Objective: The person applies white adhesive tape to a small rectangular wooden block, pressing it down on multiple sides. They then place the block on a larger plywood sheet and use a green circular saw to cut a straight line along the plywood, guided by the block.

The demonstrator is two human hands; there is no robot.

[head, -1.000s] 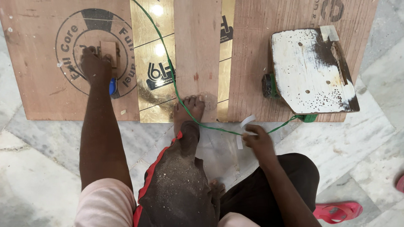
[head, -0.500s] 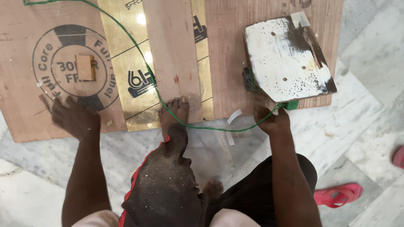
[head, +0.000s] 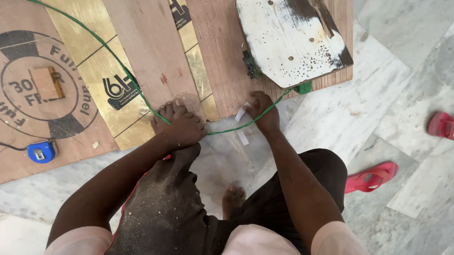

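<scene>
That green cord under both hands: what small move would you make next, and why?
Probably draw the green cord clear of the plywood strip. It loops across the boards, passes the left hand resting on the foot, and runs by the right hand toward the upturned power tool, so it lies across the work surface.

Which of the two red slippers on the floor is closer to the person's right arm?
The red slipper lying beside the person's dark shorts, with its strap visible. The other red slipper lies farther away, near the right edge.
</scene>
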